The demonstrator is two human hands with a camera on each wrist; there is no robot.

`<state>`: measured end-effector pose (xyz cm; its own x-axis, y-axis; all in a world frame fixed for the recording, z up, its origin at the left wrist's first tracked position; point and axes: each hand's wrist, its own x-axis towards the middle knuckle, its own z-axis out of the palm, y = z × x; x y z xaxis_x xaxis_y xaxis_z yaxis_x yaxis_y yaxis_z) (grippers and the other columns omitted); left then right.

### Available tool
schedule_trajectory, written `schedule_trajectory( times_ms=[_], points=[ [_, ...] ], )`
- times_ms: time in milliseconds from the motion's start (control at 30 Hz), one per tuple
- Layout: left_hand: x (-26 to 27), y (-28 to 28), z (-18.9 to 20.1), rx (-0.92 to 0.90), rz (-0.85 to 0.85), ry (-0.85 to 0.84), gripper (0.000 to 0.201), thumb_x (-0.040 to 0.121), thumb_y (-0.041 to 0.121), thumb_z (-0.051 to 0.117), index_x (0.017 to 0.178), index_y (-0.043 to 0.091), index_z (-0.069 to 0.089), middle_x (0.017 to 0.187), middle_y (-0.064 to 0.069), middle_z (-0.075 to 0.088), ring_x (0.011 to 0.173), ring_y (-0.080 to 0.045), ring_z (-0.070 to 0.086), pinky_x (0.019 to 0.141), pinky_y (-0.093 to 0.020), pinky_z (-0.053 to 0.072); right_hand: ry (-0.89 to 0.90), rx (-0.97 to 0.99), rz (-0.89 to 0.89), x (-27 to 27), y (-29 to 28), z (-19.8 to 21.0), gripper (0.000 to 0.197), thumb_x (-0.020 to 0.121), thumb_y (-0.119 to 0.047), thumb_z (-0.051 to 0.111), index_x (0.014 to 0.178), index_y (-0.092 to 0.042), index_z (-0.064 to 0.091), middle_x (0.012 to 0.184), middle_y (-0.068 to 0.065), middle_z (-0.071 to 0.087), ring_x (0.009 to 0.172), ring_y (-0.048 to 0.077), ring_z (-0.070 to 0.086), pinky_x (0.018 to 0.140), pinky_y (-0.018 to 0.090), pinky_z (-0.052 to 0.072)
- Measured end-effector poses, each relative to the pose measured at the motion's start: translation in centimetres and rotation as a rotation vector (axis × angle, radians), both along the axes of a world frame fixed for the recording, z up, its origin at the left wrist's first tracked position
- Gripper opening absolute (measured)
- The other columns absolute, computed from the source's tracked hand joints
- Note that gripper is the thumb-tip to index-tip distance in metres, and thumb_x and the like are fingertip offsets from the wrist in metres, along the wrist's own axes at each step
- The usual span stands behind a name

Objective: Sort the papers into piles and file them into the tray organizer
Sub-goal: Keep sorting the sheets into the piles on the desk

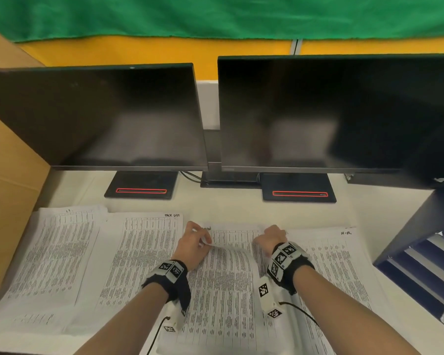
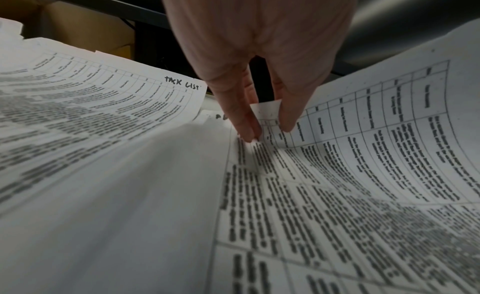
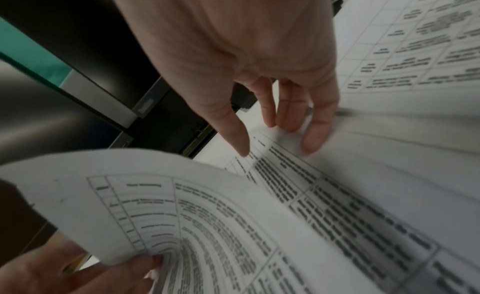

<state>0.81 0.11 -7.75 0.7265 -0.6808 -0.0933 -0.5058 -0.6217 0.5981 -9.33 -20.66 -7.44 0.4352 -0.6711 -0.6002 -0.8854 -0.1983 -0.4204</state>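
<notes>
Desk point(image 1: 215, 208): papers point(image 1: 228, 290) outside tray organizer point(image 1: 425, 272)

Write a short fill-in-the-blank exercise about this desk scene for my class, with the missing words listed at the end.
1. The left hand pinches the ____ of a printed sheet.
2. Handwriting on the neighbouring sheet reads "TASK ____".
3. Behind the papers stand ____ dark monitors.
4. The right hand rests its fingers on the ____.

Missing words: corner; LIST; two; papers
</notes>
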Motion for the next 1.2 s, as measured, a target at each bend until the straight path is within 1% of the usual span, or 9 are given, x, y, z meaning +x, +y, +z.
schedule_trajectory(
  times_ms=[233,367,467,567,700,767,900,1000,1200],
  points=[
    [0.0,-0.1,0.1,0.017,0.012,-0.003,0.013,0.082,0.019,0.070,0.079,0.022,0.057,0.110,0.003,0.040,0.083,-0.009,0.056,0.079,-0.016,0.048,0.055,0.061,0.027,-0.2,0.0,1.0,0.063,0.077,-0.035,0.070,0.126,-0.002,0.047,0.135,0.019,0.045,0.128,0.032,0.038,0.104,0.038,0.039],
    [-0.1,-0.3,0.3,0.050,-0.001,-0.033,0.007,0.084,0.022,0.065,0.084,0.019,0.060,0.117,0.001,0.039,0.084,-0.011,0.057,0.076,-0.018,0.051,-0.218,0.169,0.042,-2.0,0.7,1.6,0.064,0.081,-0.018,0.067,0.137,-0.003,0.040,0.139,0.014,0.045,0.128,0.028,0.044,0.107,0.036,0.037],
    [-0.2,-0.9,0.9,0.095,-0.090,-0.219,0.013,0.086,0.026,0.060,0.095,0.019,0.063,0.133,0.002,0.035,0.104,-0.014,0.049,0.070,-0.022,0.052,-0.426,0.124,0.212,-3.6,1.5,2.5,0.008,0.082,-0.020,0.062,0.089,-0.017,0.059,0.091,0.005,0.055,0.084,0.016,0.053,0.078,0.030,0.041],
    [-0.4,-1.8,1.7,0.076,-0.191,-0.326,0.014,0.087,0.025,0.057,0.096,0.019,0.065,0.143,0.008,0.038,0.111,-0.015,0.046,0.071,-0.021,0.045,-0.496,0.239,0.285,-4.7,1.8,2.9,0.023,0.082,-0.031,0.066,0.070,-0.017,0.053,0.070,-0.001,0.045,0.067,0.013,0.044,0.065,0.026,0.034],
    [-0.7,-2.1,1.6,0.033,-0.173,-0.260,0.010,0.089,0.020,0.054,0.095,0.020,0.062,0.104,0.009,0.062,0.097,-0.010,0.047,0.075,-0.025,0.046,-0.525,0.474,0.141,-5.4,1.2,3.7,0.062,0.085,-0.068,0.040,0.097,-0.016,0.072,0.090,-0.004,0.071,0.084,0.011,0.065,0.080,0.028,0.048],
    [-1.0,-1.9,1.4,0.019,-0.158,-0.228,0.008,0.088,0.018,0.055,0.092,0.020,0.062,0.093,0.009,0.062,0.091,-0.009,0.046,0.073,-0.022,0.041,-0.544,0.496,-0.080,-5.3,0.6,3.5,0.069,0.091,-0.063,0.031,0.099,-0.007,0.070,0.092,0.006,0.074,0.079,0.019,0.068,0.075,0.034,0.054],
    [-1.3,-1.4,1.6,-0.033,-0.113,-0.131,0.006,0.085,0.010,0.059,0.089,0.014,0.061,0.089,0.010,0.056,0.089,-0.012,0.051,0.076,-0.023,0.041,-0.444,0.130,-0.201,-4.8,-0.2,1.6,0.024,0.088,-0.026,0.057,0.105,-0.010,0.051,0.107,0.011,0.060,0.086,0.028,0.062,0.083,0.045,0.055],
    [-1.3,-1.2,1.6,-0.025,-0.084,-0.080,0.011,0.082,0.007,0.060,0.088,0.016,0.059,0.092,0.006,0.058,0.085,-0.011,0.051,0.073,-0.020,0.036,-0.311,0.001,-0.021,-4.4,-0.1,1.2,0.024,0.082,-0.029,0.064,0.096,-0.014,0.051,0.096,0.003,0.055,0.089,0.022,0.054,0.079,0.031,0.045],
    [-1.1,-1.2,2.1,-0.034,-0.071,-0.070,0.011,0.083,0.007,0.061,0.086,0.018,0.059,0.086,0.014,0.051,0.083,-0.008,0.049,0.076,-0.018,0.037,-0.402,-0.150,-0.003,-3.9,-0.2,1.9,0.036,0.076,-0.026,0.071,0.055,-0.018,0.043,0.075,0.002,0.053,0.067,0.019,0.049,0.067,0.030,0.042]
  ],
)
